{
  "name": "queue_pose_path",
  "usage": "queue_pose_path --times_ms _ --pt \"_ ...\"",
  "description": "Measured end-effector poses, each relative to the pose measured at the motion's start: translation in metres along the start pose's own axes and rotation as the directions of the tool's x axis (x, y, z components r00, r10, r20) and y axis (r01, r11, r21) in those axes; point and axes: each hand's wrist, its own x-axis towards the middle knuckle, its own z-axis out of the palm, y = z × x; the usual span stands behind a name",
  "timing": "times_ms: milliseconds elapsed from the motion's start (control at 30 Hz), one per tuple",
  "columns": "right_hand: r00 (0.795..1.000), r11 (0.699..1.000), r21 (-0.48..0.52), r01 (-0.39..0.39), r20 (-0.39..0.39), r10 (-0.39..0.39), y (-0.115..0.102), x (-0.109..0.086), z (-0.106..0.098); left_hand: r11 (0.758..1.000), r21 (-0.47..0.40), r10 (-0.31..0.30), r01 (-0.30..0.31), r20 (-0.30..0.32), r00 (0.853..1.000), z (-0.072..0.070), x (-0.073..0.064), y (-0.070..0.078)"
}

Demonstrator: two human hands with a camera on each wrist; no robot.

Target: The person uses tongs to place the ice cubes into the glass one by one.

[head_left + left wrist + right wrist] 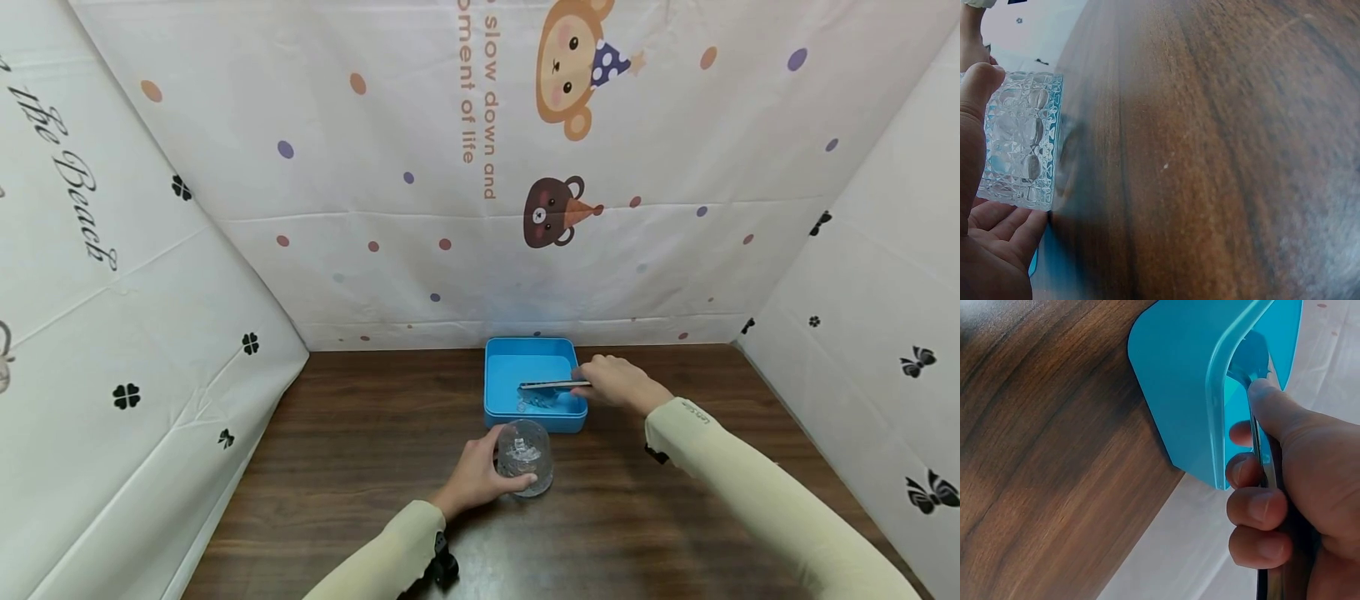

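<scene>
My left hand (474,477) holds a clear cut-glass tumbler (525,458) upright on the table, thumb on the near side. Some clear pieces show inside the glass. In the left wrist view, the tumbler (1025,134) has a raised diamond pattern, and its base is at the wood. Over the blue box (531,423), my right hand (617,383) grips long metal tongs (555,384). Their far end points left, above clear pieces (536,399) in the box. In the right wrist view the thumb presses along the tongs' upper arm, with fingers curled beneath; the tips are partly hidden by the box wall.
The box stands near the back edge of the dark wood table (360,450), just behind the tumbler. A printed white cloth (420,275) rises behind the table, with more white cloth at both sides.
</scene>
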Motion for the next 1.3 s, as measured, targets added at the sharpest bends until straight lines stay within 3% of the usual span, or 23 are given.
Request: queue_pose_path --times_ms 633,1100,1300 --pt "0.999 0.999 0.036 -0.018 -0.026 0.019 -0.003 -0.005 -0.008 1.0 -0.001 0.016 -0.016 -0.006 1.0 0.0 0.0 -0.002" --pt "0.985 0.992 0.122 0.036 -0.171 -0.015 -0.002 -0.021 -0.022 1.0 -0.015 0.01 -0.01 0.002 1.0 0.0 0.0 -0.004" --pt "0.981 0.991 0.135 -0.003 -0.194 0.029 -0.007 -0.031 -0.03 0.999 -0.035 0.014 -0.014 0.008 1.0 0.0 0.0 -0.006"
